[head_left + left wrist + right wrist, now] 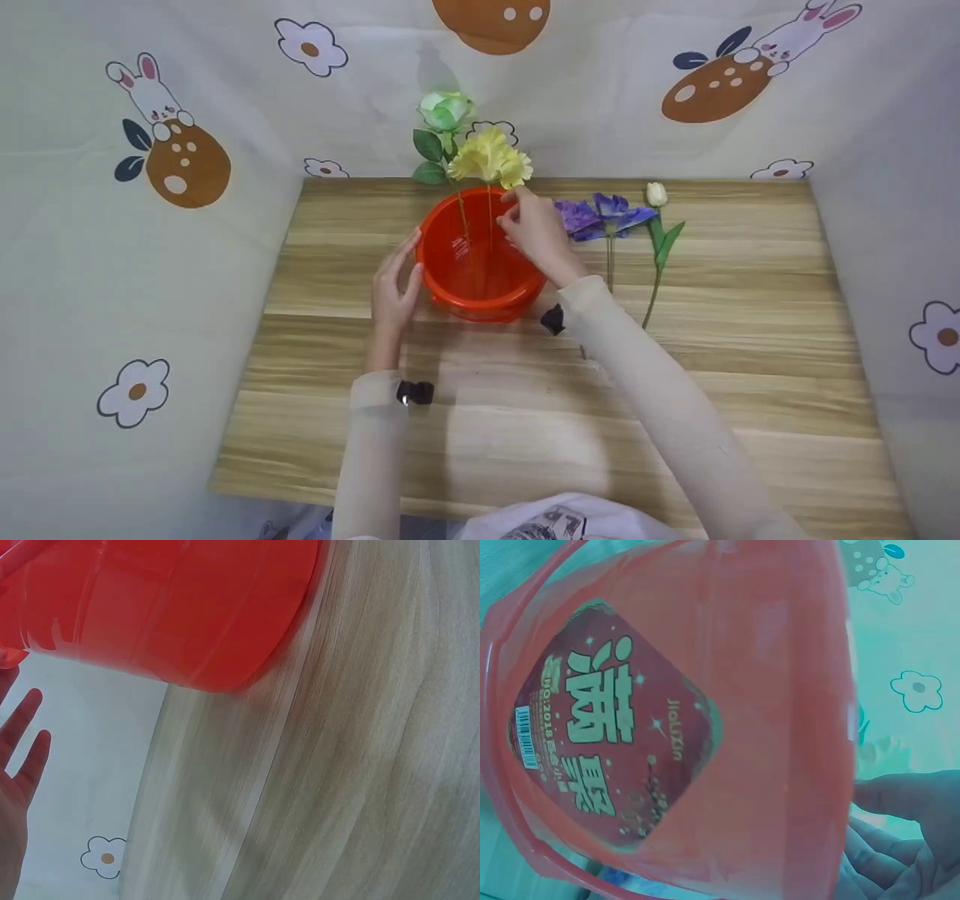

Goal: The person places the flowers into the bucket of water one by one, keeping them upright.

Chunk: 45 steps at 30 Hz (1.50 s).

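A red plastic bucket [480, 306] stands upright on the wooden table. The pale green rose [445, 112] and the yellow flower [491, 157] have their stems inside it and their blooms above the far rim. My left hand [394, 289] rests its straight fingers against the bucket's left side; in the left wrist view its fingers [31, 765] are spread below the bucket. Over the right rim, my right hand [536, 229] is loosely bent beside the yellow flower's stem, with nothing seen between its fingers. The right wrist view shows its thumb [892, 795] near the rim.
Right of the bucket lie purple-blue flowers [611, 217], partly behind the right hand and arm. Farther right lies a white tulip [656, 195] with green leaves. A printed cloth [600, 112] hangs behind the table [750, 300] and along its sides.
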Tool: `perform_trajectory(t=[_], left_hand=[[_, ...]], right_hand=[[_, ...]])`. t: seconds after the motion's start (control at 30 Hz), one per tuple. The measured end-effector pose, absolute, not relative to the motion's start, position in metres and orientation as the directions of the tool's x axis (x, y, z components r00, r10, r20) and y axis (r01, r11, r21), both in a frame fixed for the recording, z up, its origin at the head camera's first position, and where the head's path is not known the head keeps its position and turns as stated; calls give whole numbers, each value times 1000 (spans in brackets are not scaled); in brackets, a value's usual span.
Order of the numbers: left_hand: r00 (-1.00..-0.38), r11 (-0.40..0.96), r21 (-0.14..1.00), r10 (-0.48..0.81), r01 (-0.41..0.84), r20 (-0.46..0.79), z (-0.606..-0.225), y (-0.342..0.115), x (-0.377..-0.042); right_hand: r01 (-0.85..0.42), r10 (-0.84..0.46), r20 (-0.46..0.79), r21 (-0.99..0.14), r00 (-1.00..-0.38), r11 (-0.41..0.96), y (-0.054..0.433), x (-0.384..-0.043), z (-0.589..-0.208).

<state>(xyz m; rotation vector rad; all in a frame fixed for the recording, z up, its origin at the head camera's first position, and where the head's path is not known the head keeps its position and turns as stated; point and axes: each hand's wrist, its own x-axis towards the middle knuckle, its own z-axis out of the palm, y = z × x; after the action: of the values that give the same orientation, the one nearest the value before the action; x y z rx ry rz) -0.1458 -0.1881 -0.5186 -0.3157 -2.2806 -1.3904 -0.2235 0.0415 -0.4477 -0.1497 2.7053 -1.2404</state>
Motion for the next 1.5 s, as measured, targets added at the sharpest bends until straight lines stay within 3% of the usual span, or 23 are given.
perform_trajectory(t=[0.5,0.97,1.3,1.5], left_hand=[[-879,489,778,-44,395,474,-557,-203,-162],[-854,476,765,-53,434,517,-543,-194,-157],[-865,489,765,-39,420,500,-558,-202,-163],[-865,487,763,-31,425,502,-558,-203,-162]], right_hand=[[-60,-128,-8,-854,-992,518,65,-217,-439],[-117,-75,95,-912,-993,394,95,-206,-446],[-139,-28,137,-942,-990,304,118,-196,-464],[-142,10,153,-936,-988,321,131,-187,-472]])
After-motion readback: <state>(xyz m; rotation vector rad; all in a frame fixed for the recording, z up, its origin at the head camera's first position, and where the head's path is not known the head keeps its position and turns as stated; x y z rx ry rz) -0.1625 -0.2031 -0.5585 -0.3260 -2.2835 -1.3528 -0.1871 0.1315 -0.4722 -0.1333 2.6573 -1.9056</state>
